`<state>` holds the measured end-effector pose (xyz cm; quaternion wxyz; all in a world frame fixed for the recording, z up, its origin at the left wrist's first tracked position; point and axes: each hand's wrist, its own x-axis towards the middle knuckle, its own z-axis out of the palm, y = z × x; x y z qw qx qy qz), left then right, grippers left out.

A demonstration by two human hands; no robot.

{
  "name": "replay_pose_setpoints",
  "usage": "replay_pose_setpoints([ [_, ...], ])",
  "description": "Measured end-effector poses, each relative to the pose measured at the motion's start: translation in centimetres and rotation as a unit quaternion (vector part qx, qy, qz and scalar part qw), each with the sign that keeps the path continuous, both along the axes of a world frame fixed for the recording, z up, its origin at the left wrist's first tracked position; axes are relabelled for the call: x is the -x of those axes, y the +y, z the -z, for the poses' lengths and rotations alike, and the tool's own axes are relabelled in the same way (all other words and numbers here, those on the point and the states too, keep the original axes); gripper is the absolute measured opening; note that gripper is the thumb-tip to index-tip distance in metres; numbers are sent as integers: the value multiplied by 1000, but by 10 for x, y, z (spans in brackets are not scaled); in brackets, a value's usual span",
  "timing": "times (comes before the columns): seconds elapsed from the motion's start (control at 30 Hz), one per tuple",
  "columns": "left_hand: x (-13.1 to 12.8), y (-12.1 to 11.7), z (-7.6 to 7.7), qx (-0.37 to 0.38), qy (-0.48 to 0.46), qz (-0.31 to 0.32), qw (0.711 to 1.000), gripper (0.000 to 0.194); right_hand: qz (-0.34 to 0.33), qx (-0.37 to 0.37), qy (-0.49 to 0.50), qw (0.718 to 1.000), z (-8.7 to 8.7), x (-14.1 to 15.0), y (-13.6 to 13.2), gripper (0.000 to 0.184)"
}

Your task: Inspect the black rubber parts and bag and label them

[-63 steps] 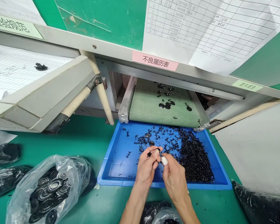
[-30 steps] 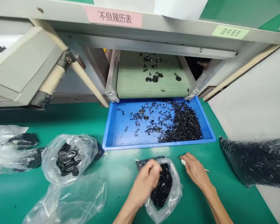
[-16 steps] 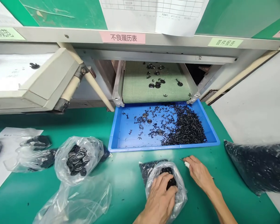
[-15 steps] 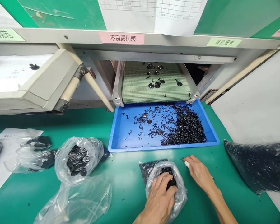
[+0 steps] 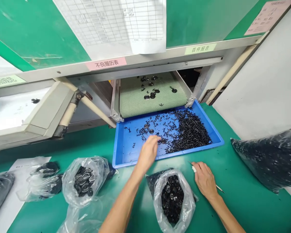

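My left hand (image 5: 148, 151) hangs over the blue tray (image 5: 118, 158) with its fingers pinched together. A dark speck shows at its fingertips, too small to make out. Close to them lie small round black parts (image 5: 151, 131) among thin black sprue bits, which heap up as a dark pile (image 5: 194, 131) on the tray's right side. My right hand (image 5: 205, 179) rests on the green table, closed round a slim pointed tool (image 5: 220, 188); white material shows at a fingertip. Between my forearms stands an open plastic bag (image 5: 157, 194) full of small black parts.
A green conveyor belt (image 5: 135, 105) carrying several black parts ends above the tray. To the left are an open bag of larger black rings (image 5: 97, 186) and other bags. At right leans a big filled bag (image 5: 269, 161). A grey panel (image 5: 48, 103) juts out at upper left.
My left hand has left the open bag and moved up and left over the tray, baring the bag's contents. My right hand keeps the tool on the table. The camera view has tilted.
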<state>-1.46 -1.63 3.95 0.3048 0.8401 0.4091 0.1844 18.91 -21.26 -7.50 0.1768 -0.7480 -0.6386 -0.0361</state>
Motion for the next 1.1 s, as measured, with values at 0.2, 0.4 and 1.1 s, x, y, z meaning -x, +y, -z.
replay_pose_setpoints([
  [0.2,-49,76,36,74,69,-61,993,20,-10,-20,14,1000,-2,-3,0,32],
  [0.4,-49,75,40,168,-41,-116,978,13,-6,-17,32,999,3,-4,-2,35],
  [1.1,-22,-66,-12,471,-609,-129,625,34,-95,-125,186,970,-154,69,59,33],
])
